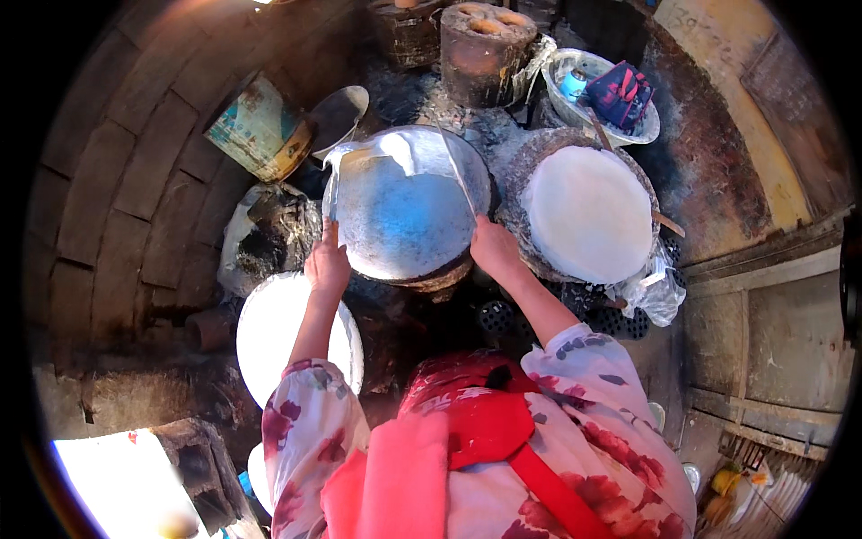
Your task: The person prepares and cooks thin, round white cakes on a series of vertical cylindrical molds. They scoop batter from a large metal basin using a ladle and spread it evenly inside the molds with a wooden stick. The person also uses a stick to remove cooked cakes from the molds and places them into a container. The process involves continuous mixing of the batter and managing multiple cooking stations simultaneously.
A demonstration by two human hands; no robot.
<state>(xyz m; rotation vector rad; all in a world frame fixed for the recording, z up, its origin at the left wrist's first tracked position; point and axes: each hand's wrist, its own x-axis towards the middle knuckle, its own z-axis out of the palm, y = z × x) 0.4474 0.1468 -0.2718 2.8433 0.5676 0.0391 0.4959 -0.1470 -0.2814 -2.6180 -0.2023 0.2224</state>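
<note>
A wide round griddle (395,234) lies in front of me with a greyish, pale surface. Along its far side a thin white flatbread sheet (415,148) is bunched and partly lifted. My left hand (328,268), at the griddle's near left edge, is closed round the brown handle of a thin flat tool (333,193) that points away along the left rim. At the right edge my right hand (495,248) grips a long thin stick (456,167), which slants over the griddle toward the sheet. Both far tips are hard to make out against the white.
Right of the griddle, a white flatbread (588,214) covers a round tray. Beyond it stands a basin (642,126) holding a dark bag and a blue can. A clay stove (485,54), a rusty bucket (260,126) and a white round tub (269,337) surround the griddle.
</note>
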